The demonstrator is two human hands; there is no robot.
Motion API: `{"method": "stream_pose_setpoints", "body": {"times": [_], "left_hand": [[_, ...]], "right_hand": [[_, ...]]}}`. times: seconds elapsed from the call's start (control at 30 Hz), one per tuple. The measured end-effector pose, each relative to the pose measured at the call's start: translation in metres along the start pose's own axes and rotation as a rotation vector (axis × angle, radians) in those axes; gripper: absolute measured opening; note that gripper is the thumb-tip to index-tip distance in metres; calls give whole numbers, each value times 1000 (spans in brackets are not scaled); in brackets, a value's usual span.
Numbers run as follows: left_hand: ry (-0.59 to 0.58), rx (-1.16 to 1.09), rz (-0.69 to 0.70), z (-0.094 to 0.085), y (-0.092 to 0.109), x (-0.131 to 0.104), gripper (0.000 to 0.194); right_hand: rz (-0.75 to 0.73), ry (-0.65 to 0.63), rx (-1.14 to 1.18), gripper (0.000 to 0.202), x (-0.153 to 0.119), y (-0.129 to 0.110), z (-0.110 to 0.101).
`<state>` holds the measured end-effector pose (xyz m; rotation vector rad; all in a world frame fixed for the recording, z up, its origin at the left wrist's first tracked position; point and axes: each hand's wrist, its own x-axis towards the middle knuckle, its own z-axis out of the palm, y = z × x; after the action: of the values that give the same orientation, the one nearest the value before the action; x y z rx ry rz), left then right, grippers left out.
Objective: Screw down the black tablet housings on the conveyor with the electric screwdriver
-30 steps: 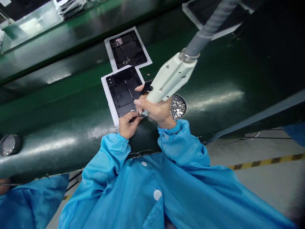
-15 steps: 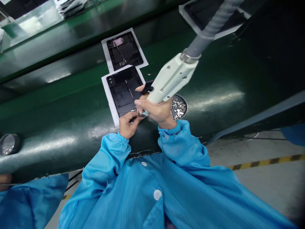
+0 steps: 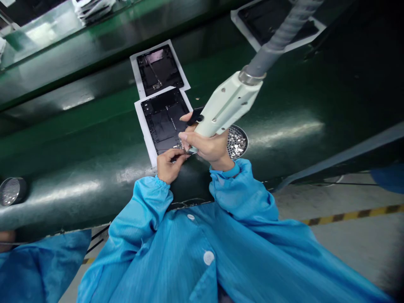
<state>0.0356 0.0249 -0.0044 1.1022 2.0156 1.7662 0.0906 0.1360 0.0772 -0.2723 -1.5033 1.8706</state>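
My right hand (image 3: 210, 147) is wrapped round a pale green hand-held tool (image 3: 232, 101), which has a grey ribbed hose at its upper end. The tool's tip points down at the near edge of an opened black tablet housing (image 3: 158, 134) on a white sheet. My left hand (image 3: 169, 165) is closed in a pinch right beside the tip, at the housing's near right corner. Whatever the left fingers hold is too small and hidden to make out. A small circuit board (image 3: 178, 147) shows partly by the fingertips.
Another opened tablet housing (image 3: 168, 69) lies just beyond, and one more (image 3: 265, 21) sits behind the hose. A round perforated dish (image 3: 237, 142) with shiny small pieces stands right of my right hand. A second dish (image 3: 11, 191) is far left, near another person's blue sleeve (image 3: 47, 265).
The farther tablet housing and the one behind the hose have shifted a little to the left. My hands, the tool and the near housing stay almost still.
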Motion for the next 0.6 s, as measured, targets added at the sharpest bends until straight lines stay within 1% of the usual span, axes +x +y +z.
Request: {"method": "stream_pose_setpoints", "body": {"times": [0.2,0.4,0.6], "left_hand": [[13,-17,8,1,0,0,7],[5,-7,-10,0,1,0,10],[7,-7,-1,0,1,0,9]], "right_hand": [[6,11,-30,30,0,-2,1],[15,16,-39,31,0,-3,1],[23,28,-54,33,0,-1,1]]}}
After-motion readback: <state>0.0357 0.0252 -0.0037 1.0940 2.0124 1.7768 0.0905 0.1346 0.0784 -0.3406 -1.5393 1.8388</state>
